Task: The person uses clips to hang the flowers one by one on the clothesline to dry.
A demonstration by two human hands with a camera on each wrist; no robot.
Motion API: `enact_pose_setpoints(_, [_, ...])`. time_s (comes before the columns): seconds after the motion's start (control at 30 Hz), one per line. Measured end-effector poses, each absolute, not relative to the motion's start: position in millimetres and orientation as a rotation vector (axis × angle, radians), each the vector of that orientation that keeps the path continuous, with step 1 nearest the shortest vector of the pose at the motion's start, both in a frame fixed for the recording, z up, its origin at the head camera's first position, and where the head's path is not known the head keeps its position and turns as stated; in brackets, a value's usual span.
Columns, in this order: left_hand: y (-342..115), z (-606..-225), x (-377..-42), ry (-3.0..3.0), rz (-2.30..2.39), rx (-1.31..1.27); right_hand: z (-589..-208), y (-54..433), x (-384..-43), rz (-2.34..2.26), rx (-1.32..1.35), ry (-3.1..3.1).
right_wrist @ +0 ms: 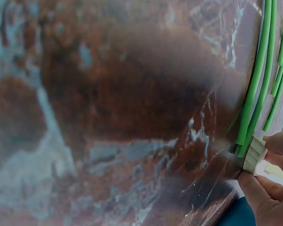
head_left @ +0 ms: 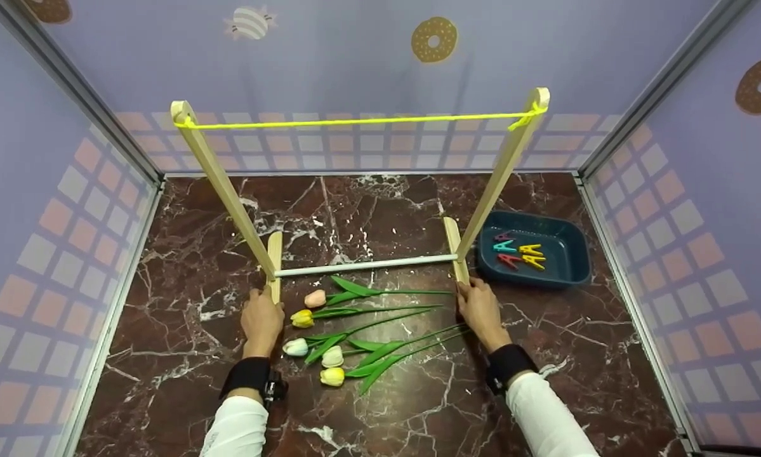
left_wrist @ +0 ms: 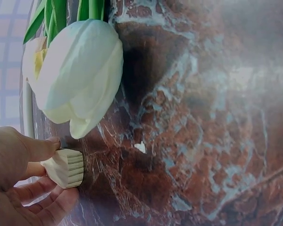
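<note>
On the marble table (head_left: pixel 183 355), a pale wooden rack (head_left: pixel 355 190) with a yellow string (head_left: pixel 355 120) stands; left hand (head_left: pixel 261 320) and right hand (head_left: pixel 480 309) each grip a foot.

Head view high, looking down at the marble table (head_left: pixel 380 406), wrist views close, sharing rack feet (left_wrist: pixel 66 168) and tulips (left_wrist: pixel 80 75).

- The marble tabletop (head_left: pixel 380 209) is dark reddish-brown with white veins and fills the floor of the enclosure.
- Behind the tabletop stands a lilac back wall (head_left: pixel 355 63) printed with doughnuts and a striped sweet, with a band of pale orange and white squares along its foot.
- Left of the tabletop, a side wall (head_left: pixel 31 209) shows the same squares on lilac.
- Right of it, another wall (head_left: pixel 723 209) matches, with a brown doughnut print.
- Grey metal rails (head_left: pixel 634 120) mark the corners above the tabletop.
- Light is even and soft.
</note>
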State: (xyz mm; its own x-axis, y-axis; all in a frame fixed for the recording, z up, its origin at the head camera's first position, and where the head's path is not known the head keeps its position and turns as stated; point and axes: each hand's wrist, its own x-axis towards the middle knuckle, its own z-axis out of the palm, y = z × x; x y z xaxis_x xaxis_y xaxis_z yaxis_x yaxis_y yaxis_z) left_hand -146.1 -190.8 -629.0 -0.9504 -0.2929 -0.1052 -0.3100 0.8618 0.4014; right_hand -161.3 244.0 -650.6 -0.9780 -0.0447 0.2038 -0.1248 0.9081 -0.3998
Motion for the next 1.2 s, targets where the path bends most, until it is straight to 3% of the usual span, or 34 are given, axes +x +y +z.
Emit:
enact_pose_setpoints(0.87, [-191,-629,-146,2.979,0.678,-0.465,-649,245,-144,0.717,0.002,-2.926])
enact_pose_setpoints(1.2, [-193,-628,-149,2.921,0.769,-0.502,-641,249,-160,0.765,-0.097,-3.024])
